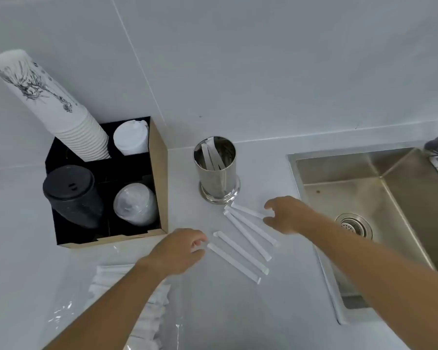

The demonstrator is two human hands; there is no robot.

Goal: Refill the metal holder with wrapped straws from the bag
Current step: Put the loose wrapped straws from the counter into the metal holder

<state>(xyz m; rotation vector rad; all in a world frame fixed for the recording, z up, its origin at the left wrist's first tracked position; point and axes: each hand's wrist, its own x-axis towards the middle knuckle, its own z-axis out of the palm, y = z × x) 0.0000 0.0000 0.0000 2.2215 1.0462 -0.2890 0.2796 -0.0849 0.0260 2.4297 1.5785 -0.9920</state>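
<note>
A shiny metal holder (219,173) stands upright on the white counter and has a few wrapped straws leaning inside it. Several white wrapped straws (240,248) lie loose on the counter just in front of it, fanned out. My left hand (178,250) hovers at the left ends of the nearest straws, fingers curled and apart, holding nothing. Over the right side of the fan is my right hand (286,214), fingers spread, close to the far straws but not gripping any. A clear plastic bag (137,306) of wrapped straws lies at the lower left, partly under my left forearm.
A brown and black cup organizer (158,188) stands left of the holder with stacked paper cups (48,102), black lids (71,195) and clear lids (135,204). A steel sink (379,198) is set into the counter on the right.
</note>
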